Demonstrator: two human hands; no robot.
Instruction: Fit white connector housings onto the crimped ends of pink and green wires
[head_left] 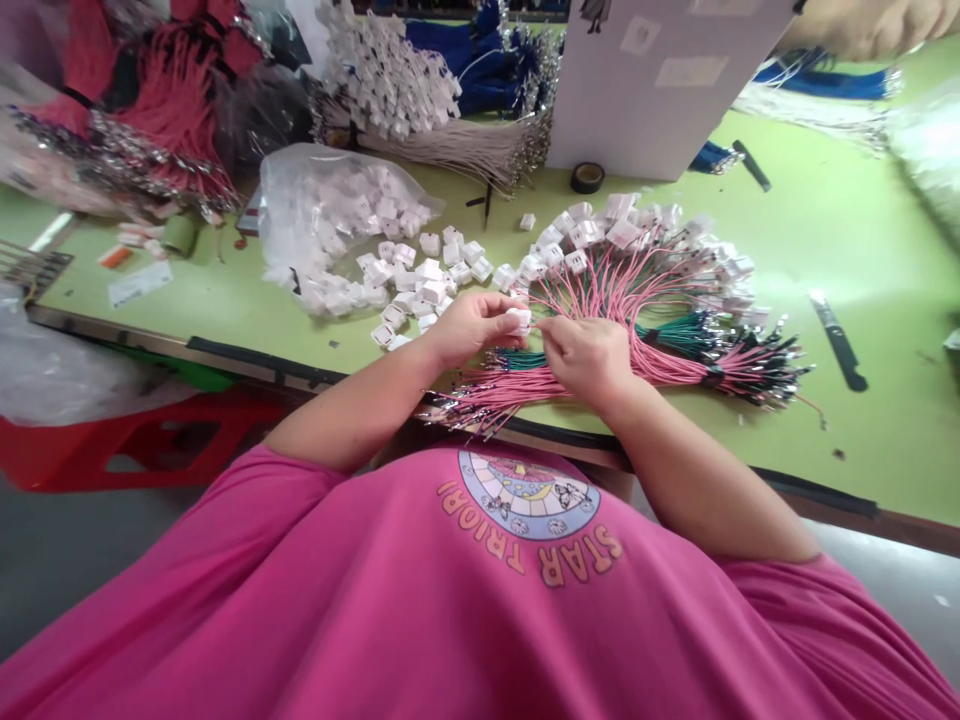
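Note:
My left hand [469,328] pinches a small white plastic connector [518,319] above the near edge of the green table [825,250]. My right hand [585,355] is closed just right of it, fingertips meeting the connector, apparently on a thin wire end that I cannot make out. Under both hands lies a fan of pink wires [615,300] with some green wires [675,335], many ending in white connectors [622,232]. A loose heap of white connectors [420,280] lies to the left of my hands.
A clear bag of connectors [322,215] sits left of the heap. Red wire bundles [165,110], white connector bundles [390,70] and blue wires [480,50] fill the back. A white box [660,90], a tape roll [586,177] and a black tool [840,340] are right. A red stool [142,440] stands below left.

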